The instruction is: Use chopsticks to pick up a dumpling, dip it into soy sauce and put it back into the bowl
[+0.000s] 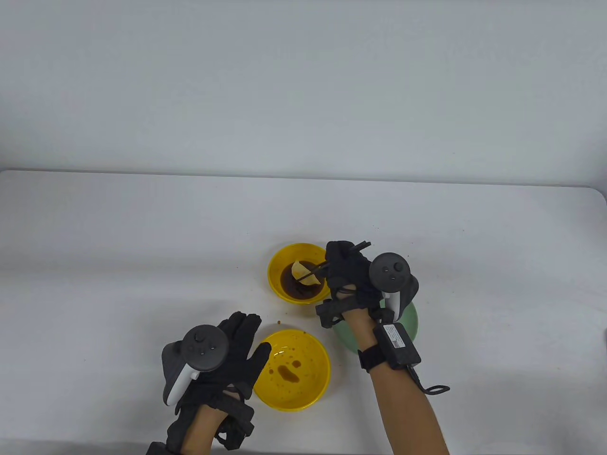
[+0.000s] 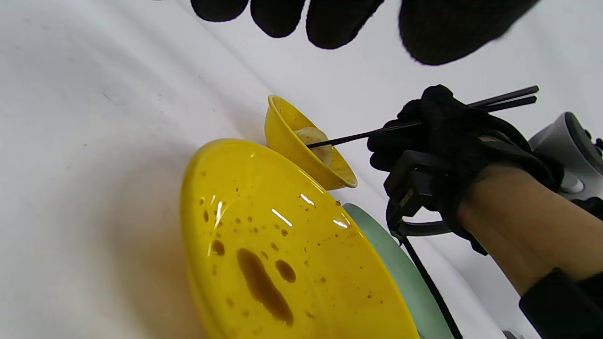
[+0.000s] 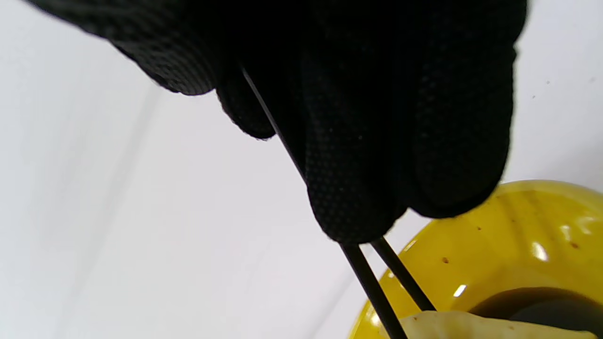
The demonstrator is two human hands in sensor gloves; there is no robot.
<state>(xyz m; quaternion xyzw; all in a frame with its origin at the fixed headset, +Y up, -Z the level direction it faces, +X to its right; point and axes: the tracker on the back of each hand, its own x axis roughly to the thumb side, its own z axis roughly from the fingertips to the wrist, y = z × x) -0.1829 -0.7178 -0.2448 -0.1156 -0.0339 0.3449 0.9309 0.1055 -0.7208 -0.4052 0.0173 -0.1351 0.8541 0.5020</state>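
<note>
- Gripping the chopsticks (image 1: 332, 263), your right hand (image 1: 351, 275) held the dumpling (image 1: 303, 273) in the soy sauce bowl (image 1: 280, 265).
- Your left hand (image 1: 227, 355) lay flat, fingers straight, touching the stained yellow bowl (image 1: 303, 388) on the desk (image 1: 118, 260).

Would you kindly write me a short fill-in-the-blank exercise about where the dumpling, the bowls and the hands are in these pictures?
1. The dumpling sits in the far yellow bowl, in the dark ____.
2. The chopsticks are held by the ____ hand.
3. The left hand rests against the near yellow bowl, which holds ____ dumplings.
4. The plate under the right wrist is ____.

Missing words: sauce; right; no; green
</note>
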